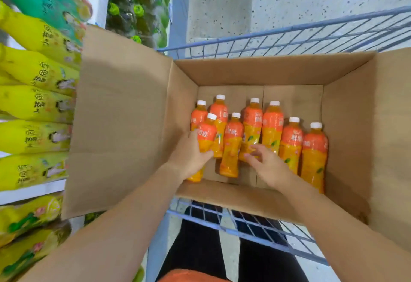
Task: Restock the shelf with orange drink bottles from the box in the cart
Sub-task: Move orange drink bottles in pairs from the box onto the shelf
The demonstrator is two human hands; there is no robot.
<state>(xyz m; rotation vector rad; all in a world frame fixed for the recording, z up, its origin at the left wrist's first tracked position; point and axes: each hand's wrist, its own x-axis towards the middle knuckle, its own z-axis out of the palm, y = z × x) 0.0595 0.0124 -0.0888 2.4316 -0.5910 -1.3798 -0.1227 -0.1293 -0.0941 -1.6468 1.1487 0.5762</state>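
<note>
Eight orange drink bottles (272, 126) stood in the cardboard box (244, 70) inside the cart (289, 35), so much of the restocking looked still to be done. The left hand (193, 155) was curled round the near-left bottle (206, 135), gripping its body. The right hand (269, 166) reached in with fingers loosely spread, their tips at the lower part of a middle bottle (252, 126) but not closed on it. The shelf (29, 192) to the left showed yellow bottles (33, 104) and no orange ones in view.
</note>
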